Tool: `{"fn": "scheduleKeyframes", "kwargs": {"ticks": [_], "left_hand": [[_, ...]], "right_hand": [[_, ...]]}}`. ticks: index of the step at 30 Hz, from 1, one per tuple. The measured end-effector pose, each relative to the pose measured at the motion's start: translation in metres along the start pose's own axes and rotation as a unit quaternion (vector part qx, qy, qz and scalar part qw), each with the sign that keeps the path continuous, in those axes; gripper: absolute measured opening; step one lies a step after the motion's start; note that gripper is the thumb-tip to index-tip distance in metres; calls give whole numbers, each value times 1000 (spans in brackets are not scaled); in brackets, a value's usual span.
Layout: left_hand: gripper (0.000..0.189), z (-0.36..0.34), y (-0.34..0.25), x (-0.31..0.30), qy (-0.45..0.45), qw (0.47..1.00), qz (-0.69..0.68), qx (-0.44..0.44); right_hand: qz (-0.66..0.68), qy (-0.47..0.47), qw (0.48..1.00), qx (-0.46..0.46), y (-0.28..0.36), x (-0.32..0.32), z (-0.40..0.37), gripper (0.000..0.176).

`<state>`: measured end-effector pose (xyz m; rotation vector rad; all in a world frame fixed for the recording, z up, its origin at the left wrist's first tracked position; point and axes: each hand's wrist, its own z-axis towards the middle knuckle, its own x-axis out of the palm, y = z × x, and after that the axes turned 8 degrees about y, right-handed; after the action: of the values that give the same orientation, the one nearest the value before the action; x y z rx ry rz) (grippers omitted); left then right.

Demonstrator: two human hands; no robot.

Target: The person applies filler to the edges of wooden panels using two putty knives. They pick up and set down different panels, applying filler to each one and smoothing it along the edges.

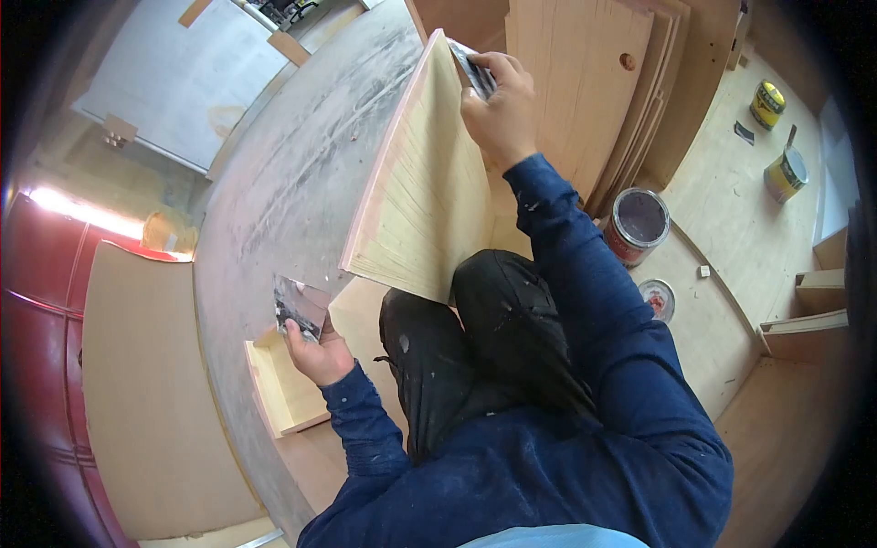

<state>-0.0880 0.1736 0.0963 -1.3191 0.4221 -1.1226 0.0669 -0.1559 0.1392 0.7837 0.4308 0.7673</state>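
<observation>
A pale wooden panel (425, 183) stands tilted against my knees, with a pinkish strip along its long edge. My right hand (502, 110) is closed on a putty knife (472, 71) whose blade is at the panel's far top corner. Lower on the left, my left hand (318, 352) grips a flat, smeared metal scraper plate (301, 306). That plate is held apart from the panel, over a small wooden drawer-like box (283, 384). The fingers beneath the scraper plate are partly hidden.
An opened can (639, 224) of dark contents stands right of my right arm, near a round lid (657, 300). Wooden boards (585, 91) lean ahead. Two yellow-labelled tins, one yellow tin (767, 103) and one grey-filled tin (787, 175), stand farther right. A red car (41, 356) is at left.
</observation>
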Motion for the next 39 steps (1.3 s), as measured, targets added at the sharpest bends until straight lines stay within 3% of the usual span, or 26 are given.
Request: {"fn": "scheduleKeyframes", "kwargs": {"ticks": [3,6,9,10,11,13,18,21,24,29,31,39], "left_hand": [[40,0,1,-2,-2,1000,5,-2],[40,-1,3,-2,3,1000,7,3],[40,8,8,-12,33,999,26,-6],[40,10,9,-16,58,997,52,-17],[40,9,8,-17,59,997,55,-19],[40,9,7,-16,53,998,35,-11],[39,10,9,-19,62,997,35,-20],[40,9,12,-21,53,998,41,-21],[40,13,21,-28,52,998,28,-25],[40,6,7,-6,24,999,11,-31],[39,5,6,-6,22,999,11,-21],[39,10,8,-12,7,1000,14,-18]], "right_hand": [[-44,-26,999,-16,4,19,0,35],[42,-46,991,-120,21,24,-18,30],[122,0,987,-102,27,10,-26,33],[186,3,982,-27,22,11,-20,36],[186,3,982,-24,16,11,-14,36],[304,20,940,152,0,12,7,38],[267,80,946,167,-2,13,14,39],[251,78,957,121,11,9,0,37],[253,191,944,95,32,-8,-15,42],[251,103,957,101,10,0,2,42],[206,73,964,155,3,4,10,42],[33,37,997,53,-19,39,23,42]]}}
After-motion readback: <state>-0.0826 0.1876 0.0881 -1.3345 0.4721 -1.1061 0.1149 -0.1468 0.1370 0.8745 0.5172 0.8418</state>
